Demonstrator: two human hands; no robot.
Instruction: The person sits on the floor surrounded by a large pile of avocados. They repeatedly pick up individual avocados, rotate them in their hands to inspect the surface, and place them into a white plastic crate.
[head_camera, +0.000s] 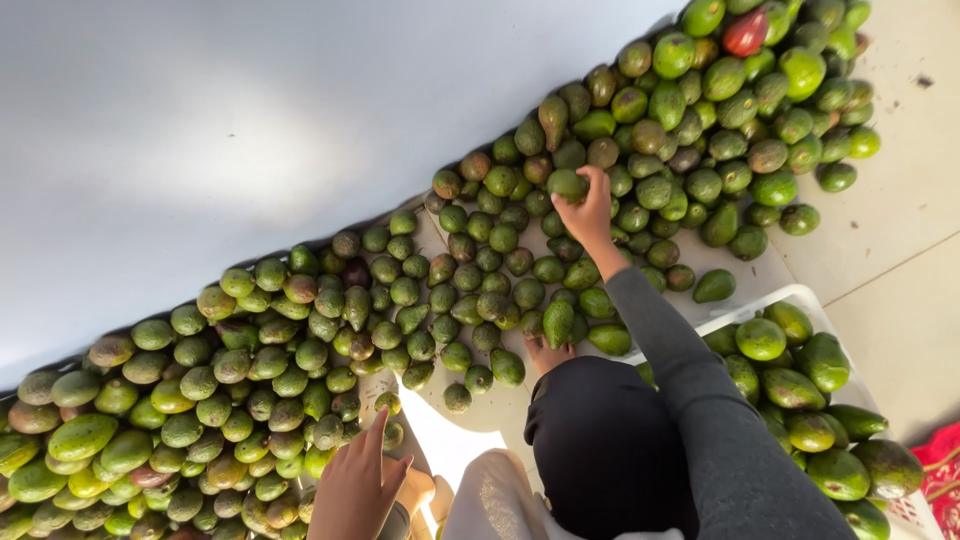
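Left hand (355, 488) low in view at the near edge of the avocado heap (250, 380), back up, thumb raised, grip released w/ nothing in it. Nearest small avocado (386, 402) just beyond the thumb tip, not touched, lying at the heap's rim on the pale floor (900, 200). Right hand out of view, so can't tell its grip. Opposite, co-worker in a grey sleeve (700, 400): one hand (588, 208) clenched on a round avocado (567, 184) in the far heap, other hand (548, 352) under an elongated avocado (558, 322). White crate (800, 295) beside that person, part filled w/ bigger fruit. Risks, judged from the layout: heap stacked loose and sloping toward the bare patch, so pulling one from low in the pile prob. sends neighbours rolling across the floor; a fast grab at the rim fruit could knock it away rather than seat it in the palm. Smooth rounded skins, so a shallow fingertip hold may slip and drop, w/ bruising likely on hard tile. Both people reaching into the same mid area, so hands could collide or take the same fruit. Strong sun patch near the wrist could hide colour differences, leading to a mis-pick.
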